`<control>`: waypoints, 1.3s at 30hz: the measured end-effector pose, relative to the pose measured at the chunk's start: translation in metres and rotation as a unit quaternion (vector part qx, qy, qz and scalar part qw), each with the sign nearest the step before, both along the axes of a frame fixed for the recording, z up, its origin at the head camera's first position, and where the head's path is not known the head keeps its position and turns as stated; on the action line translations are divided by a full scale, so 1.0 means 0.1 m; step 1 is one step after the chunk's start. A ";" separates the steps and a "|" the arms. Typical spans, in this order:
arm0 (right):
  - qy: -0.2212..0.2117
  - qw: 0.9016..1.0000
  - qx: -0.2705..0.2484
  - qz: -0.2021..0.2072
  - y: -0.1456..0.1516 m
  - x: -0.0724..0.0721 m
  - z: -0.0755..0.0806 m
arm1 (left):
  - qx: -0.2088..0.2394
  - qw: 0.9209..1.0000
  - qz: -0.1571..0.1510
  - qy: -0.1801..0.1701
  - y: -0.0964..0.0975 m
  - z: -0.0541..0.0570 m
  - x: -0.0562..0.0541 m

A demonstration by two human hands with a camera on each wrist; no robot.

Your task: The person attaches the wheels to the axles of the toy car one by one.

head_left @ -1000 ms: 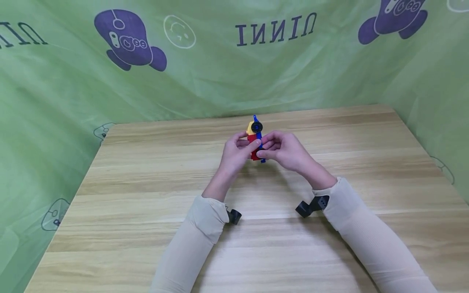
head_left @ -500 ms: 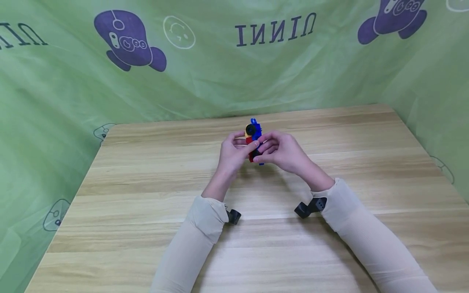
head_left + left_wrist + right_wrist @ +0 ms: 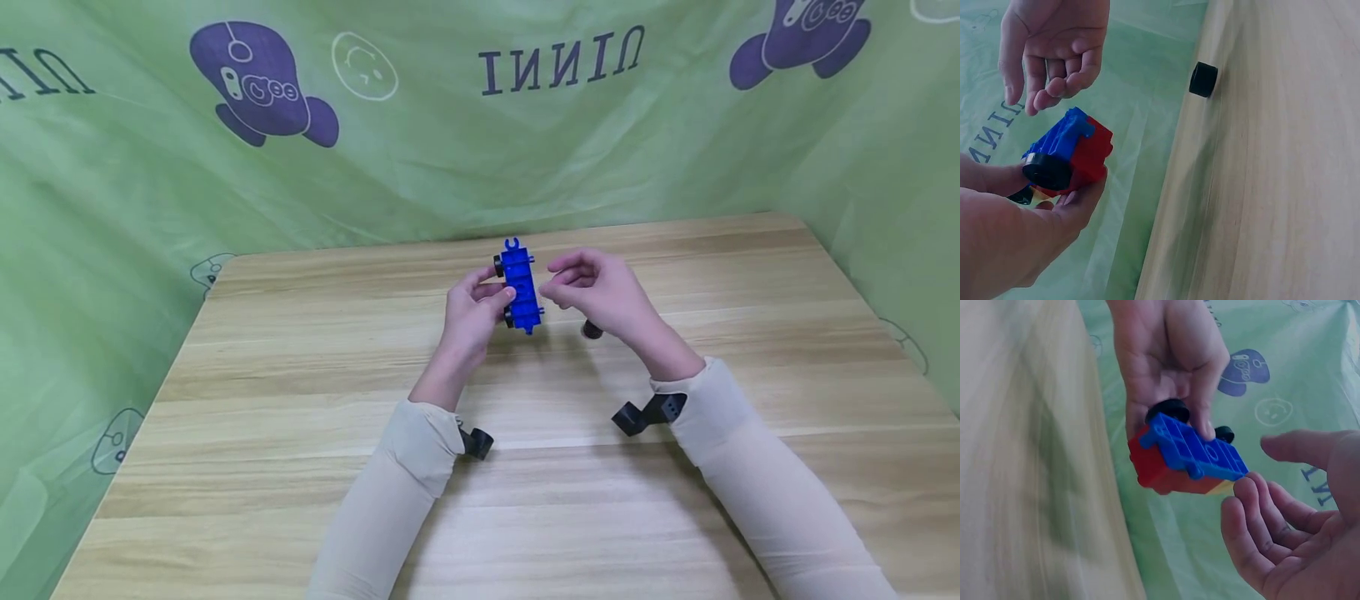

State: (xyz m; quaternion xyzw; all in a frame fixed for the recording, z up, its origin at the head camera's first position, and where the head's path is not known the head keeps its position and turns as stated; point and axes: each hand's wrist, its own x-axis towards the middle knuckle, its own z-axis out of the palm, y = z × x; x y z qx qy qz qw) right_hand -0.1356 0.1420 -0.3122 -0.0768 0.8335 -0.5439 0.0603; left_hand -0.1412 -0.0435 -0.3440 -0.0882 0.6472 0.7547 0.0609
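Note:
My left hand (image 3: 474,310) grips a small toy block car (image 3: 522,279) above the table, thumb on its blue underside. The car has a blue base with a hook at one end; red and yellow blocks show in the right wrist view. Two black wheels (image 3: 1169,411) sit on the side nearest the left palm, while bare blue pegs stick out on the opposite side. Just right of the car is my right hand (image 3: 600,292), fingers loosely bent and holding nothing. A loose black wheel (image 3: 1203,79) lies on the table, partly behind the right hand in the head view.
A wood-grain table (image 3: 337,483) extends beneath both arms. Behind it and along the sides hangs a green printed curtain (image 3: 420,167). Black wrist cameras (image 3: 647,413) project from both sleeves, low over the tabletop.
The car has turned in my left hand, bringing its blue underside towards the head camera. My right hand has let go and drawn back right. A loose wheel now shows on the table.

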 end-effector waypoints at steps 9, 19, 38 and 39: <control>-0.001 0.999 -0.019 -0.034 0.06 -0.03 0.03 | 0.062 0.997 -0.052 -0.008 -0.02 0.00 0.02; -0.004 1.000 -0.016 -0.024 0.07 -0.05 0.01 | 0.126 0.987 -0.098 -0.016 -0.02 -0.01 0.03; -0.001 1.000 0.007 -0.005 0.09 -0.05 -0.01 | 0.068 0.997 -0.040 -0.010 0.00 -0.02 0.03; -0.001 1.000 0.009 -0.006 0.09 -0.05 -0.01 | 0.068 0.997 -0.040 -0.009 0.00 -0.01 0.03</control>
